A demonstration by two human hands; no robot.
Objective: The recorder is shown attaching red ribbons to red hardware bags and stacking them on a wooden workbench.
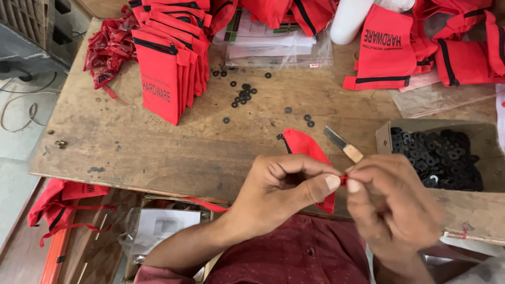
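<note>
Pinching together over the table's [158,152] near edge, the left hand [281,186] and right hand [392,202] meet thumb to thumb, both curled tight on a small red pouch [305,147]; a blade [343,144] lies just beyond.

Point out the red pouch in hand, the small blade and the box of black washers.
red pouch [302,144]: head view, upper flap above the hands.
small blade [334,137]: head view, metal part.
box of black washers [383,141]: head view, left cardboard wall.

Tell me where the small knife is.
In the head view, the small knife lies on the wooden table, right of centre, between the red pouch and the cardboard box.
</note>
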